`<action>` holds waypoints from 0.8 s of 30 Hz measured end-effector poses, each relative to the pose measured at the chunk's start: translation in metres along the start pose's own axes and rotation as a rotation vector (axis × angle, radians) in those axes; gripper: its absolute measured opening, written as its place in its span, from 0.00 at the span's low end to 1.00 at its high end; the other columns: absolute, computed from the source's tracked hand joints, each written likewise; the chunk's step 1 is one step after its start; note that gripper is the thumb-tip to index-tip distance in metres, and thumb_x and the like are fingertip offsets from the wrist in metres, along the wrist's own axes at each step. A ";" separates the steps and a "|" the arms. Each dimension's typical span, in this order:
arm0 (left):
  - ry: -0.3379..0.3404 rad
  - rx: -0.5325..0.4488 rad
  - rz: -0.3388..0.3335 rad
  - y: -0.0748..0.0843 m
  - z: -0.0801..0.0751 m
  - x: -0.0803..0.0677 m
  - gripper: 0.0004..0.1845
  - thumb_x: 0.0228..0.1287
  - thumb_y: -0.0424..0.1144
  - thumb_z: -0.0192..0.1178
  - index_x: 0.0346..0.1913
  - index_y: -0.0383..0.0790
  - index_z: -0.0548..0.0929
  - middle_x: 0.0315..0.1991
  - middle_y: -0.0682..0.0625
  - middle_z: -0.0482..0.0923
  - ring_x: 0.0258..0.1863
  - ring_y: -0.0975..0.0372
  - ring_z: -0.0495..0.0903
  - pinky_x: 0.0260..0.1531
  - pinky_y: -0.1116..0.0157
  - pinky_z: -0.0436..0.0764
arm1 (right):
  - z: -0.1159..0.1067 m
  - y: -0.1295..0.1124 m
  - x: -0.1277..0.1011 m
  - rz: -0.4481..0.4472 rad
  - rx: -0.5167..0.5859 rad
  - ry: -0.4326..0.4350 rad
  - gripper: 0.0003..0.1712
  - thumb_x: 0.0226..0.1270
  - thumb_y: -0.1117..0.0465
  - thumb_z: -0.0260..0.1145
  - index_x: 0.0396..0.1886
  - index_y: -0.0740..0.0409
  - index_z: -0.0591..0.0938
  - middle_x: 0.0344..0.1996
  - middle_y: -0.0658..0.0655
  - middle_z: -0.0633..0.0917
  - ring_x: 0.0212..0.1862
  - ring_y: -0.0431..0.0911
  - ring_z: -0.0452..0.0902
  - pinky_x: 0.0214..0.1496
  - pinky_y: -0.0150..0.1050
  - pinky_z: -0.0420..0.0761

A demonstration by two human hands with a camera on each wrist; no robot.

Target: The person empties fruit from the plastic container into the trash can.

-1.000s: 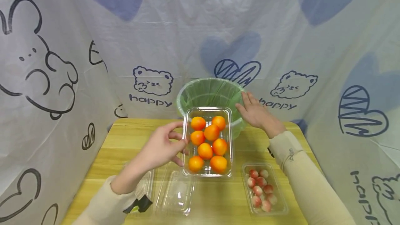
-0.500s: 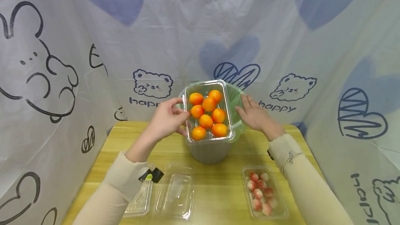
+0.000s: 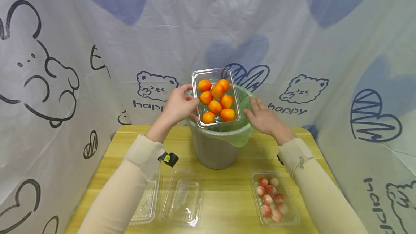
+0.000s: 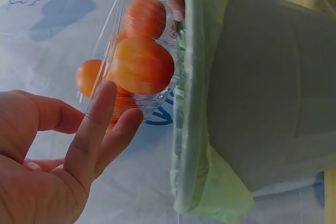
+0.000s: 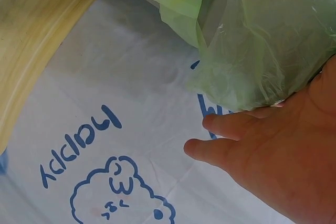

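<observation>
The left hand is gripping the left edge of a clear tray, thumb on the rim and fingers curled beneath, and is holding it tilted over the bin. In the left wrist view the fingers are pressing against the tray's clear wall. The tray is carrying seven orange fruits, all lying inside it, and its near end is sitting just above the bin's front rim while its far end is rising higher behind the bin.

The right hand is lying flat against the right side of the bin's rim, fingers straight and together, touching the green liner that is folded over the edge. The right wrist view is showing the palm and fingers pressed to the liner's plastic. The two hands are apart, one on each side of the bin.

The bin is standing at the back middle of a wooden table. In front of the bin and to its right, a second clear tray of pink fruits is resting on the table. In front of the bin and to its left, an empty open clamshell is lying flat. A white printed cloth is hanging behind the bin.
</observation>
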State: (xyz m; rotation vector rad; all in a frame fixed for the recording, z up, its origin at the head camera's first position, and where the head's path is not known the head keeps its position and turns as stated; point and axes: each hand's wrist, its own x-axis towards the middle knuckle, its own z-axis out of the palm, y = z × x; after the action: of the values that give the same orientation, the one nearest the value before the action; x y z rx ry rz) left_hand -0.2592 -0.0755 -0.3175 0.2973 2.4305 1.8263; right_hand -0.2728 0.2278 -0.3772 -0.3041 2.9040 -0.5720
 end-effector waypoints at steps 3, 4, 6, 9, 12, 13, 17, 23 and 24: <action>0.020 -0.013 -0.004 -0.003 0.001 0.007 0.36 0.69 0.28 0.56 0.79 0.32 0.63 0.52 0.26 0.84 0.22 0.59 0.85 0.28 0.54 0.92 | 0.000 0.000 0.000 -0.005 0.003 -0.003 0.44 0.86 0.39 0.34 0.86 0.60 0.34 0.85 0.68 0.35 0.85 0.68 0.34 0.84 0.73 0.39; 0.025 -0.021 -0.007 -0.004 0.002 0.009 0.36 0.69 0.28 0.56 0.79 0.32 0.63 0.52 0.26 0.83 0.22 0.59 0.85 0.28 0.54 0.92 | 0.000 0.000 0.001 -0.006 0.002 -0.004 0.44 0.87 0.39 0.34 0.86 0.60 0.34 0.85 0.68 0.35 0.85 0.68 0.33 0.84 0.73 0.39; 0.037 -0.047 -0.016 -0.008 0.004 0.013 0.36 0.69 0.27 0.56 0.80 0.32 0.62 0.53 0.25 0.83 0.22 0.59 0.84 0.27 0.56 0.92 | 0.000 0.000 0.001 -0.005 0.003 -0.006 0.44 0.87 0.39 0.33 0.86 0.60 0.34 0.85 0.68 0.35 0.86 0.67 0.33 0.84 0.72 0.40; 0.058 -0.070 -0.013 -0.012 0.006 0.018 0.37 0.68 0.26 0.56 0.80 0.32 0.61 0.52 0.25 0.83 0.21 0.58 0.84 0.25 0.58 0.92 | 0.000 0.001 0.002 -0.004 0.008 -0.010 0.44 0.87 0.39 0.33 0.86 0.60 0.33 0.85 0.68 0.35 0.86 0.67 0.32 0.84 0.72 0.40; 0.093 -0.070 0.008 -0.016 0.009 0.020 0.36 0.68 0.26 0.56 0.79 0.32 0.63 0.49 0.27 0.85 0.23 0.55 0.85 0.23 0.58 0.91 | 0.000 0.002 0.001 -0.010 0.014 -0.015 0.44 0.87 0.40 0.33 0.86 0.60 0.33 0.85 0.69 0.34 0.86 0.67 0.32 0.84 0.72 0.41; 0.105 -0.067 0.015 -0.017 0.009 0.021 0.35 0.67 0.26 0.56 0.78 0.33 0.64 0.48 0.27 0.85 0.24 0.53 0.85 0.23 0.57 0.91 | 0.000 0.002 0.001 -0.013 0.015 -0.015 0.44 0.87 0.40 0.33 0.86 0.60 0.33 0.85 0.69 0.34 0.86 0.67 0.32 0.84 0.72 0.41; 0.137 -0.024 0.052 -0.022 0.011 0.022 0.29 0.67 0.26 0.55 0.72 0.32 0.70 0.48 0.28 0.86 0.29 0.46 0.86 0.25 0.52 0.92 | 0.000 0.003 0.000 -0.017 0.019 -0.019 0.44 0.87 0.40 0.33 0.86 0.60 0.32 0.85 0.69 0.34 0.86 0.66 0.32 0.85 0.72 0.42; 0.163 0.038 0.107 -0.031 0.012 0.025 0.20 0.68 0.27 0.55 0.62 0.32 0.72 0.50 0.29 0.86 0.30 0.42 0.87 0.23 0.51 0.92 | 0.000 0.003 0.001 -0.013 0.021 -0.020 0.43 0.87 0.40 0.32 0.86 0.59 0.32 0.85 0.68 0.33 0.86 0.66 0.32 0.84 0.72 0.41; 0.170 0.041 0.115 -0.032 0.011 0.025 0.20 0.68 0.28 0.55 0.62 0.33 0.72 0.51 0.29 0.86 0.27 0.43 0.87 0.22 0.52 0.91 | 0.000 0.003 0.001 -0.013 0.021 -0.018 0.43 0.87 0.40 0.32 0.86 0.59 0.32 0.85 0.68 0.34 0.86 0.66 0.32 0.84 0.72 0.40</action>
State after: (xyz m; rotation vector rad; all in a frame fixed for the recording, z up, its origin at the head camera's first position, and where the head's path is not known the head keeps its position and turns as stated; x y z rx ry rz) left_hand -0.2851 -0.0682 -0.3505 0.3031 2.6180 1.9231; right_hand -0.2741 0.2303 -0.3787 -0.3243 2.8788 -0.5984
